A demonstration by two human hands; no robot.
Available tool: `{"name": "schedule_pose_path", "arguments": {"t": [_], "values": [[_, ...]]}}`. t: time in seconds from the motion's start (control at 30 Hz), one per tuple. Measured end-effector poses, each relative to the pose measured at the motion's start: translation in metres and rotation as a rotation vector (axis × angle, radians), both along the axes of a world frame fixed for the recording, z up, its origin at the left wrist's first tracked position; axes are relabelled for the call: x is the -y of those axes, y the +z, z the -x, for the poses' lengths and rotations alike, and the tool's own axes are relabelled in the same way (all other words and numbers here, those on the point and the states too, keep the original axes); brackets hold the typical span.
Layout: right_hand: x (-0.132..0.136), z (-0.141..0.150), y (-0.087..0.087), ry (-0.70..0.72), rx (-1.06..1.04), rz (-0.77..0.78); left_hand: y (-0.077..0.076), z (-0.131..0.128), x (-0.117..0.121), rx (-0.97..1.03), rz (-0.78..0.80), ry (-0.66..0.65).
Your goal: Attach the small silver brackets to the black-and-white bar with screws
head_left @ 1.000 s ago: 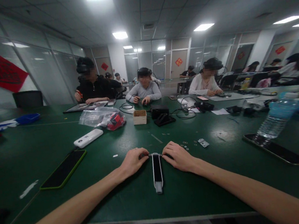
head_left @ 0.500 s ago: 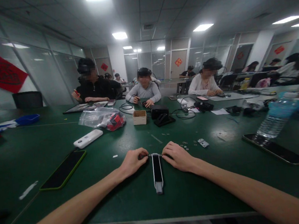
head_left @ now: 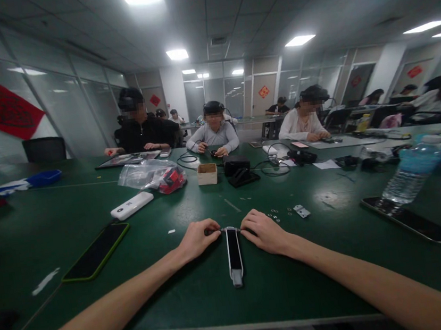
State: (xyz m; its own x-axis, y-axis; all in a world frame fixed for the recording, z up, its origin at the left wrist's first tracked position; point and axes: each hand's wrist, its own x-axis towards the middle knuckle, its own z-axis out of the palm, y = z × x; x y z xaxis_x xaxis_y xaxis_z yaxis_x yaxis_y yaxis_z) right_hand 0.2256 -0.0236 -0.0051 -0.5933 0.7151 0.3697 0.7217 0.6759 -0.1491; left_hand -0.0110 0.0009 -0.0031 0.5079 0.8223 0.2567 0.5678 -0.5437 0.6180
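Observation:
A long narrow device (head_left: 234, 251) with a black face, a white-grey frame and a grey lower end lies on the green table in front of me. Thin pin-like metal pieces stick out sideways at its far end. My left hand (head_left: 198, 238) pinches the left one between thumb and fingertips. On the opposite side, my right hand (head_left: 264, 230) has its fingertips closed on the right one. Their exact shape is mostly hidden by the fingers. Beyond my right hand lie several small rings (head_left: 275, 215) and a small silver metal plate (head_left: 302, 211).
To the left lie a green-edged phone (head_left: 97, 252) and a white handheld device (head_left: 132, 206). Farther off are a plastic bag (head_left: 145, 175), a small box (head_left: 207, 174) and black parts (head_left: 241, 170). A water bottle (head_left: 410, 171) rises beside another phone (head_left: 412, 220). Several people sit opposite.
The view has shifted slightly. Both my hands keep their pinch beside the device. Across the table, the person in black has lowered a raised hand to the table.

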Motion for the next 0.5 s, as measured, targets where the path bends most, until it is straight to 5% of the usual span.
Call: {"name": "schedule_pose_path", "arguments": {"t": [0.5], "values": [[0.0000,-0.0011,0.0012,0.043,-0.045,0.028,-0.0050,0.0022,-0.0043,0.004,-0.018,-0.036]]}}
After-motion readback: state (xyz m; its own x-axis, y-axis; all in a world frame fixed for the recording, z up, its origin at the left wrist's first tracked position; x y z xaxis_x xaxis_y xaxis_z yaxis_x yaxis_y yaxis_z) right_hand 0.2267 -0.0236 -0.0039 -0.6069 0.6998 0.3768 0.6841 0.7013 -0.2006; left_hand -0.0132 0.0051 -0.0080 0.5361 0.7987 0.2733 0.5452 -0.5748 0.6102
